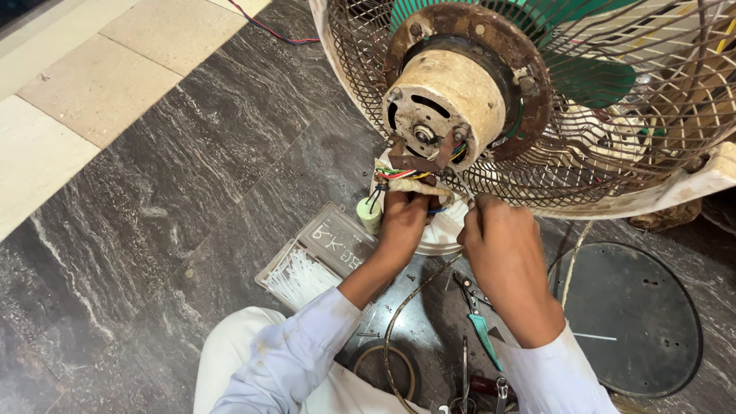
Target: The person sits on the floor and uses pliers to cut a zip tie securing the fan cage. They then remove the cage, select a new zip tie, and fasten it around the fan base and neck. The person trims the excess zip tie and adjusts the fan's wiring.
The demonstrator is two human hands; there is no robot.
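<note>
A worn fan motor with a rusty back plate sits in a wire cage with green blades. Coloured wires hang out below the motor. My left hand grips the wrapped wire bundle right under the motor, beside a small pale cylindrical capacitor. My right hand is closed just beside it, fingers pinched at the same bundle under the cage rim. What lies between the fingers is hidden.
A clear plastic box of white cable ties lies on the dark stone floor. Teal-handled pliers, a tape roll and other tools lie between my arms. A round dark metal base plate is at right. A red-blue cord runs at top.
</note>
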